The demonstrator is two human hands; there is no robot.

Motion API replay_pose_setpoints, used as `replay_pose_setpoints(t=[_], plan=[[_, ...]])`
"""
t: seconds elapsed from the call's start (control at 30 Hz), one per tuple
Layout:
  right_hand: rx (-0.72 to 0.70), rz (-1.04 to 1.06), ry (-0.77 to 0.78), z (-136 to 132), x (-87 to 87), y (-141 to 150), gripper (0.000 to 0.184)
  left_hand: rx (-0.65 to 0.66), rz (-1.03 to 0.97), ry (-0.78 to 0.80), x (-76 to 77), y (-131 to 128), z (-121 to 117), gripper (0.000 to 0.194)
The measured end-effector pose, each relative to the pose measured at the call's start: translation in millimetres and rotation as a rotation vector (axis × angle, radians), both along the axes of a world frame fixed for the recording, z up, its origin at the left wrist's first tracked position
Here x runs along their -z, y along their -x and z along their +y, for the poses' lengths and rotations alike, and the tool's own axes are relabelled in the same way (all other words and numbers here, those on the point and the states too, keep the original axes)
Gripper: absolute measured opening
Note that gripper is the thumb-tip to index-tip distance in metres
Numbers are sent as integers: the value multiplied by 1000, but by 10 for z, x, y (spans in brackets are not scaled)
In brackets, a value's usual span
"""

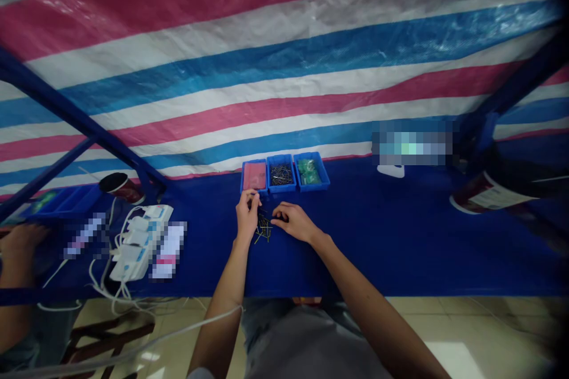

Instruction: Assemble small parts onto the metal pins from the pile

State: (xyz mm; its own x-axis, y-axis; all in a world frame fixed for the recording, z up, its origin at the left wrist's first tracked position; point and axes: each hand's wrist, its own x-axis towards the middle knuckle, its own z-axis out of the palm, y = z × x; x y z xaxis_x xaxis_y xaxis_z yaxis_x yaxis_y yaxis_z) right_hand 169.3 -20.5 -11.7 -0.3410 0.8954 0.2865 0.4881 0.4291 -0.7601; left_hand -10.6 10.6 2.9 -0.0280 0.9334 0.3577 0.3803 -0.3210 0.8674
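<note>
A small pile of thin, dark and brassy screw-like pieces [264, 231] lies on the blue table between my hands. My left hand [246, 213] is just left of the pile, at the front of the left blue bin, with its fingers and thumb closed together. Whatever it pinches is too small to make out. On the pile's right side, my right hand [294, 220] has curled fingers close to the pieces; its grip is unclear. Pink flat packs [255, 175] fill the left bin. Many thin metal pieces [281, 174] fill the middle bin, and green packets [308, 171] the right one.
A white power strip [141, 243] with tangled cables stands left, beside a blurred-out phone-like object [169, 250]. Cups [122, 188] stand at both sides. Another person's hand [22, 240] is at far left. Striped sheeting [267, 71] hangs behind the table [400, 249].
</note>
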Motion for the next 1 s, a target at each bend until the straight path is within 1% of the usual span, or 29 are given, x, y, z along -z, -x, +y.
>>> replay_pose_setpoints(t=[0.3,0.37,0.53,0.77,1.0], plan=[[-21,4,-41,-11,29,2,5,4,45,17,7,-4,1,27],[-10,1,-47,-15,26,5,1,-4,48,15,10,0,0,28],[44,-66,-52,-24,1,46,11,2,38,11,14,1,4,27],[96,-169,-81,-30,-7,115,8,20,20,10,35,-12,24,28],[105,-168,-40,-21,-4,114,9,22,-13,22,62,1,34,29]])
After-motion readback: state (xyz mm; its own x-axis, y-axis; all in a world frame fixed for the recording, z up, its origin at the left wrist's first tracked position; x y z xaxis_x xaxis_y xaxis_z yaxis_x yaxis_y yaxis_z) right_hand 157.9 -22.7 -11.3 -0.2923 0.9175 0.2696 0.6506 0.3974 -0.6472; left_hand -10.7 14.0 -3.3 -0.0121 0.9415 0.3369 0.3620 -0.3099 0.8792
